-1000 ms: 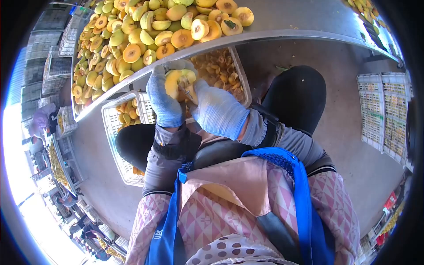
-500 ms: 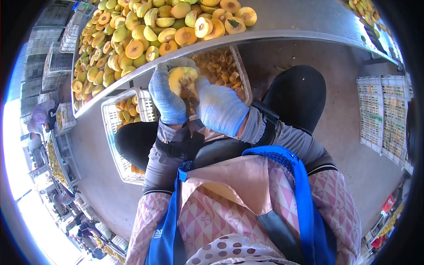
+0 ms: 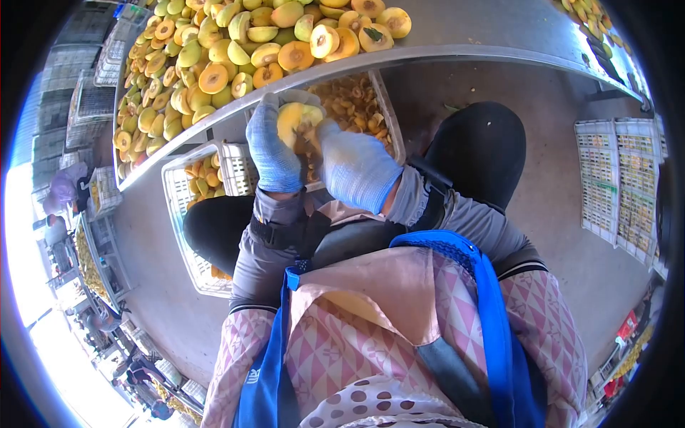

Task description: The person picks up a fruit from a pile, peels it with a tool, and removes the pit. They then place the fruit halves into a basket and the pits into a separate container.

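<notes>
My left hand [image 3: 274,155], in a pale blue knit glove, is closed around a yellow peach half [image 3: 290,121]. The cut face of the half shows between my fingers and thumb. Close against it on the right is my right hand [image 3: 360,171], in a matching glove and slightly blurred. Its fingers are curled at the peach's edge, and whatever they grip is hidden. Both hands are over a crate [image 3: 396,128] of brownish peach scraps or pits, just below the edge of a metal table [image 3: 457,53]. Halved peaches [image 3: 214,78] are heaped on that table.
A white plastic crate [image 3: 239,170] with peach halves stands by my left knee [image 3: 217,228]. Stacked white crates [image 3: 617,185] are on the floor at the right. Far left, other people [image 3: 66,187] are near more crates and fruit. My right knee [image 3: 489,146] is beside the scrap crate.
My right hand has shifted slightly up against the peach half, and its outline is blurrier. The left hand keeps its hold, turned a little. The whole view has shifted slightly.
</notes>
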`<state>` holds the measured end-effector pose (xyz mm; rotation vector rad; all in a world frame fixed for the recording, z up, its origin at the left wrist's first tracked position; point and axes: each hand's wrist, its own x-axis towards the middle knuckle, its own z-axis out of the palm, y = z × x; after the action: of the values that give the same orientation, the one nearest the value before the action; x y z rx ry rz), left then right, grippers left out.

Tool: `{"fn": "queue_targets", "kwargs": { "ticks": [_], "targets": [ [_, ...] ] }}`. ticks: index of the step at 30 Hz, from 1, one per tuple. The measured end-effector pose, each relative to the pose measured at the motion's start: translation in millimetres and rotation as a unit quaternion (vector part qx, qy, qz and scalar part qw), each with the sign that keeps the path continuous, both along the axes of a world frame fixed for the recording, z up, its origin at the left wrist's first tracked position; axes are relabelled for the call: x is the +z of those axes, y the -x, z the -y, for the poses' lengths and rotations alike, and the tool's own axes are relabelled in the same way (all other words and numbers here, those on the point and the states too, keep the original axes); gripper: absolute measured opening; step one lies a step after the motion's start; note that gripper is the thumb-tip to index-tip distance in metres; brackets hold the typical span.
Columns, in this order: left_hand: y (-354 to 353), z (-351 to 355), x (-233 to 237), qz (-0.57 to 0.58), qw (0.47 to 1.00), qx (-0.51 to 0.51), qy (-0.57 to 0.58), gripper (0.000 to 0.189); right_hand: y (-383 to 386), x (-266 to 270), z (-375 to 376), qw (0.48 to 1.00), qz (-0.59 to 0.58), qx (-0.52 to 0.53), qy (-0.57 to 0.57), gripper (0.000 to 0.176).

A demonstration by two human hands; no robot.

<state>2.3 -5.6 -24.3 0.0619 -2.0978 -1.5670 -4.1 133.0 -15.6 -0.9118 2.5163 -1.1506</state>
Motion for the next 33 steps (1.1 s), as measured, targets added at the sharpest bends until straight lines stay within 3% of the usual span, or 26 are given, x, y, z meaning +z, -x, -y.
{"fn": "queue_targets", "kwargs": {
  "ticks": [1, 4, 5, 8, 13, 17, 20, 23, 26, 29, 32, 33],
  "targets": [
    [1.2, 0.4, 3.3, 0.029, 0.998, -0.016, -0.055, 0.034, 0.7, 0.3, 0.7, 1.0, 0.003, 0.0, -0.002, 0.029],
    [1.4, -2.0, 5.8, -0.029, 0.993, 0.054, 0.098, 0.037, 3.7, 7.1, 0.0, 0.998, 0.06, 0.021, -0.031, 0.03],
    [1.1, -7.0, 4.9, -0.05, 0.997, 0.027, -0.046, 0.035, 6.5, 9.9, 0.0, 0.995, 0.085, 0.031, -0.043, 0.03],
    [3.9, -9.9, 6.1, -0.059, 0.995, 0.05, 0.069, 0.038, 1.7, -17.3, 6.1, 1.0, -0.001, 0.007, 0.011, 0.028],
    [6.0, -2.1, 2.6, -0.037, 0.987, 0.057, 0.144, 0.04, 2.4, -10.4, 3.8, 1.0, -0.012, -0.004, 0.018, 0.027],
    [4.2, -6.9, -0.6, -0.089, 0.991, 0.077, 0.066, 0.028, -0.4, -25.4, 11.5, 0.999, 0.031, -0.009, 0.04, 0.027],
    [1.5, -9.7, 8.8, -0.026, 0.991, 0.068, 0.112, 0.026, -0.4, -35.5, 14.4, 0.999, 0.002, 0.011, 0.045, 0.028],
    [-0.1, -4.4, -0.4, 0.018, 0.993, 0.044, 0.11, 0.026, 1.4, -4.4, 4.5, 0.998, 0.051, -0.002, -0.024, 0.025],
    [-2.6, -4.7, 10.9, 0.027, 0.995, 0.046, 0.088, 0.023, -2.7, -12.0, 6.5, 0.999, 0.046, -0.006, 0.022, 0.025],
    [-0.7, -3.6, -6.4, -0.049, 0.997, 0.051, -0.042, 0.019, -5.6, -70.3, 27.0, 0.998, -0.019, 0.034, 0.052, 0.026],
    [-0.2, -3.6, 9.5, -0.06, 0.97, 0.054, 0.227, 0.023, -6.8, -83.7, 32.2, 0.998, -0.016, 0.027, 0.056, 0.026],
    [-0.5, -1.3, 7.5, -0.016, 0.989, 0.04, 0.141, 0.026, -6.1, -72.7, 29.8, 0.999, 0.01, 0.017, 0.043, 0.026]
  ]
}}
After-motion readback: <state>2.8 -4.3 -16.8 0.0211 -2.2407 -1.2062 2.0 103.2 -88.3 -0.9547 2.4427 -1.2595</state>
